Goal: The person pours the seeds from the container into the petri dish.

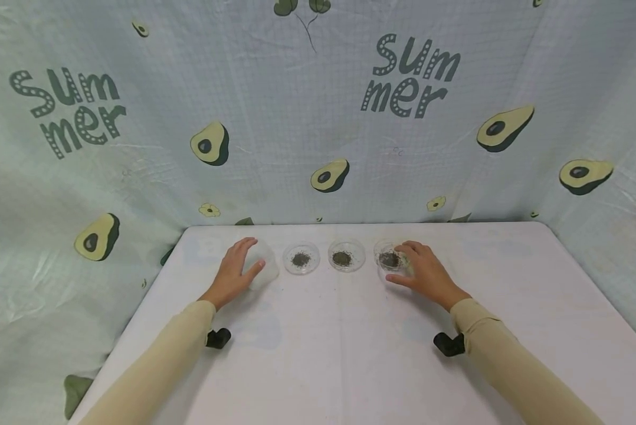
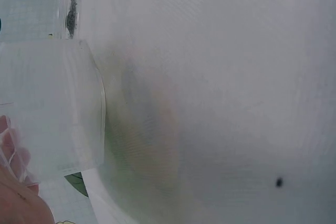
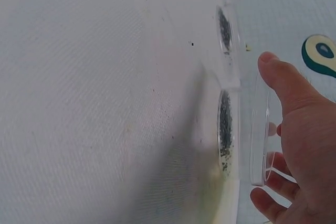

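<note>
Three clear petri dishes, each with a small heap of dark flakes, form a row: the left dish (image 1: 301, 258), the middle dish (image 1: 347, 255) and the right dish (image 3: 226, 132). My right hand (image 1: 426, 274) holds a clear petri dish lid (image 3: 259, 135) between thumb and fingers, just above the right dish and apart from it. At the row's left end, my left hand (image 1: 233, 274) grips a clear plastic container (image 2: 52, 98) from its left side. Some left fingertips (image 2: 21, 158) show through its wall; the thumb is out of the left wrist view.
A white-covered table (image 1: 339, 342) reaches toward me, with a few dark specks on it. Behind it hangs a pale curtain (image 1: 275, 118) printed with avocados and lettering. Black wrist mounts, left (image 1: 219, 338) and right (image 1: 449, 344), hang under the sleeves.
</note>
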Motion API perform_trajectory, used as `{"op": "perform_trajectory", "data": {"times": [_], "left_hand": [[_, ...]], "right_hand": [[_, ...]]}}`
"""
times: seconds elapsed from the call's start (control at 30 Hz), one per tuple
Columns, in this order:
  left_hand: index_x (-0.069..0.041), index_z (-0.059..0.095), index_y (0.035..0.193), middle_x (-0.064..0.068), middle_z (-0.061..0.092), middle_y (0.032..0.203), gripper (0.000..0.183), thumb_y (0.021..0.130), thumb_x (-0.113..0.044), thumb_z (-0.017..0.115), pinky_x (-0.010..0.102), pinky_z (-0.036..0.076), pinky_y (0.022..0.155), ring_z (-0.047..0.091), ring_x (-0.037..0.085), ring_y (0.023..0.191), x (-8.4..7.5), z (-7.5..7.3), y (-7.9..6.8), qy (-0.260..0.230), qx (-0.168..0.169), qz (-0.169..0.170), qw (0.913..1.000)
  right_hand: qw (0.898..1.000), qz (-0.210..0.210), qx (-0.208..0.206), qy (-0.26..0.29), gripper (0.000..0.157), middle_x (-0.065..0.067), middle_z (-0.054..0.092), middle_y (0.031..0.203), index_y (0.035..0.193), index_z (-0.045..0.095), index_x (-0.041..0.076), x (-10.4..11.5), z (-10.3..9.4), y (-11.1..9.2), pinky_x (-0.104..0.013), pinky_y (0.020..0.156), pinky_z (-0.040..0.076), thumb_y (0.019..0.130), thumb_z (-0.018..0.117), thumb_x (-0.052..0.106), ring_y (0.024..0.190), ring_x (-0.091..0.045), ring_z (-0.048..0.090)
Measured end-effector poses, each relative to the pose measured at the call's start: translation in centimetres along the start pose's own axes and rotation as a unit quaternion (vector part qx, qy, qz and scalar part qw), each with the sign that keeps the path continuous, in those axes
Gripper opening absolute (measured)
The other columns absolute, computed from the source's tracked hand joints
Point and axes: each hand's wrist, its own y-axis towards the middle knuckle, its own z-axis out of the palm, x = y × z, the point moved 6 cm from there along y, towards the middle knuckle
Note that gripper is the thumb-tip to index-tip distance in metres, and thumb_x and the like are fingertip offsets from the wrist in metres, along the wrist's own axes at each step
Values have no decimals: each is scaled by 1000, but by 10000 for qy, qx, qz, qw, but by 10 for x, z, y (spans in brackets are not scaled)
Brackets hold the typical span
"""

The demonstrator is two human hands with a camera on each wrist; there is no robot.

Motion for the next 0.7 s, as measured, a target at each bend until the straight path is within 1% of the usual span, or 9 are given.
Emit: {"op": "perform_trajectory", "data": {"times": [0.07,0.3,0.7], "left_hand": [[-6,31,148,17,27,155,62,99,-36,52,58,20,117,24,36,144,1,1,0,87,-4,13,10000],[-6,31,147,17,29,154,60,100,-36,50,59,19,116,24,37,143,1,2,1,234,-49,230,9994],[-6,36,145,15,30,153,57,99,-36,51,59,20,116,26,36,142,1,3,0,264,-123,293,9991]], "right_hand": [[10000,-10,-9,-28,73,-22,39,146,137,48,6,0,1,2,-60,106,36,81,75,44,134,-43,36],[9999,65,18,-100,74,-23,39,145,138,48,5,-1,3,6,-60,106,37,81,75,44,133,-44,36],[9999,13,-111,-98,72,-24,42,143,136,49,4,1,8,14,-60,106,36,82,75,42,131,-45,38]]}}
